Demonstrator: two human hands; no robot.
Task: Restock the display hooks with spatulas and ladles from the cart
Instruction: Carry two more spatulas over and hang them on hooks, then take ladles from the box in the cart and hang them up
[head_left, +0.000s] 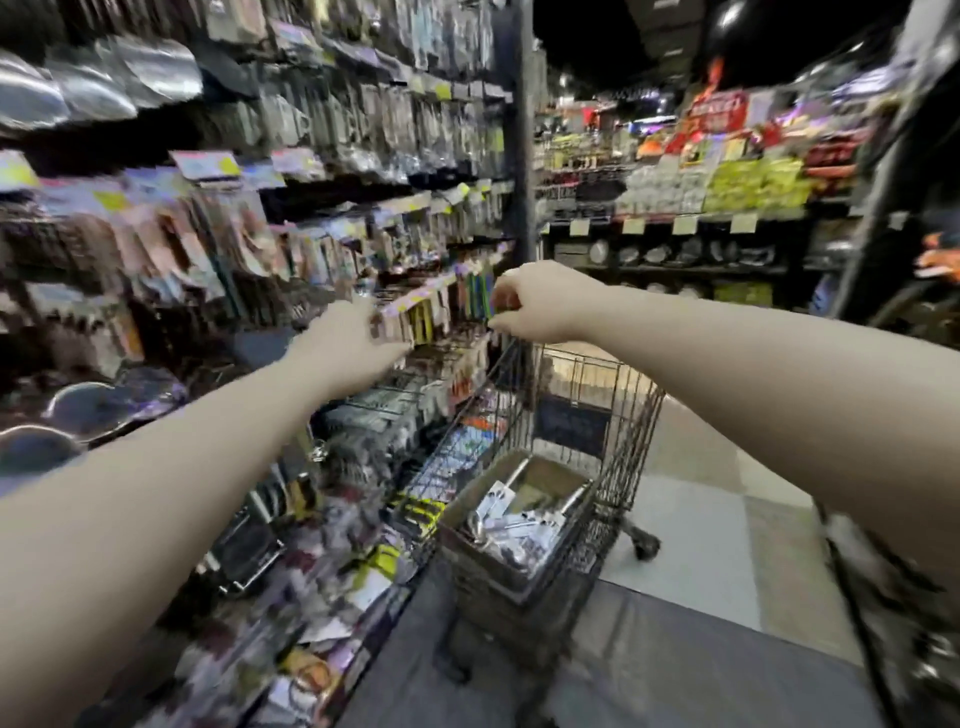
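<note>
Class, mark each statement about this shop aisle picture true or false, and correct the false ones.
1. Both hands reach toward the hanging goods on the display wall. True: the left hand and right hand are up at the display wall.
2. The cart is empty. False: the cart holds a cardboard box with metal utensils in it.
3. The cart stands to the right of the display wall. True.
4. The floor is carpeted in red. False: the floor shows pale tiles.
5. The left hand rests on the cart's rim. False: it is at the hanging packets.
</note>
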